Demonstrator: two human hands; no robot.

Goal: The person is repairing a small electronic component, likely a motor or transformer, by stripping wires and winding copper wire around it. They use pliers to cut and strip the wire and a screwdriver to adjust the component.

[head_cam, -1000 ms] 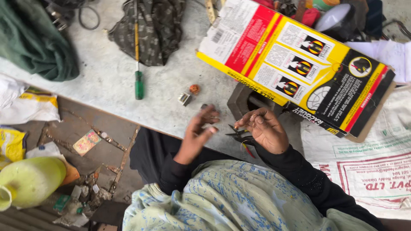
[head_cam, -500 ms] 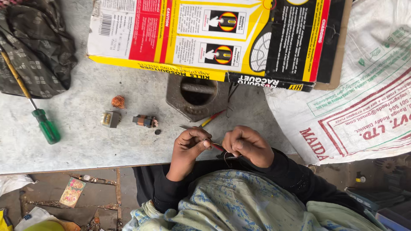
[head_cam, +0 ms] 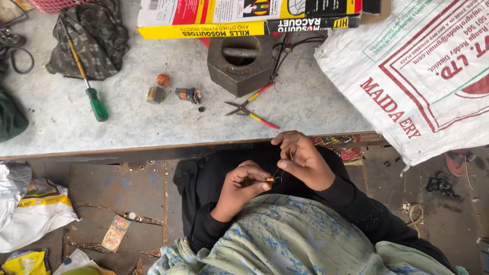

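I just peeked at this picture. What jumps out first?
Two hands meet in the middle: the left hand pinches a tiny orange part while the right hand works thin wire beside it. On the grey table above lie red-handled pliers, a heavy metal block and a green-handled screwdriver.

Both hands, left (head_cam: 243, 186) and right (head_cam: 301, 159), held close, fingers pinched.

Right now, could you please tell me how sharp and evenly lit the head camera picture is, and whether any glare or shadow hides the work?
Head view: soft, even daylight, no glare on the pale grey stone worktop; green-handled screwdriver and red-handled pliers are sharp; the left hand and right hand are clear, though the small orange part pinched between them is too tiny to resolve; straight edges bend slightly toward the borders.
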